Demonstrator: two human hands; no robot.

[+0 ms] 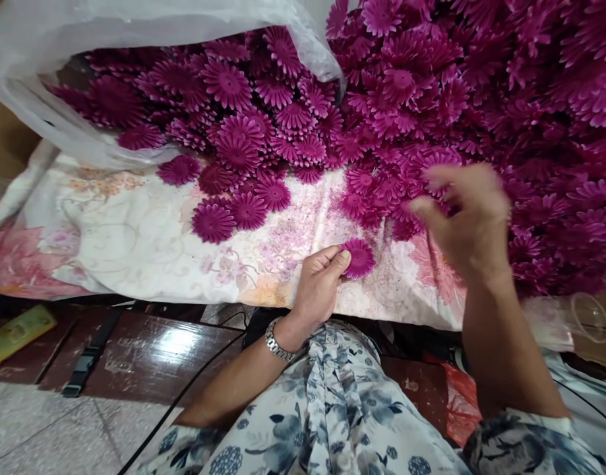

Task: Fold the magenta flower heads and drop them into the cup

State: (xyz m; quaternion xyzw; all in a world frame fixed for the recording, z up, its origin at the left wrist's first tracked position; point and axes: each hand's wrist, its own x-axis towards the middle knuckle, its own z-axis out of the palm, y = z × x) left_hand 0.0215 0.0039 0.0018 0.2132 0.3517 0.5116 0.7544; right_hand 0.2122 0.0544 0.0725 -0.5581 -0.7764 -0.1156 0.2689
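Observation:
My left hand (318, 282), with a metal watch on its wrist, is closed in a pinch on a magenta fabric flower (359, 257) at the front of a floral cloth (134, 231). My right hand (463, 214) hovers, blurred by motion, over the edge of a large heap of the same magenta flowers (481, 99). Its fingers look curled, and I cannot make out whether they hold anything. Loose flowers (233, 211) lie scattered on the cloth to the left of my hands.
A clear plastic bag (109, 26) at the upper left spills more flowers onto the cloth. Dark wooden boards (149, 349) and a black strap (85, 363) lie below the cloth edge. A yellow-green flat object (16, 333) lies at the far left.

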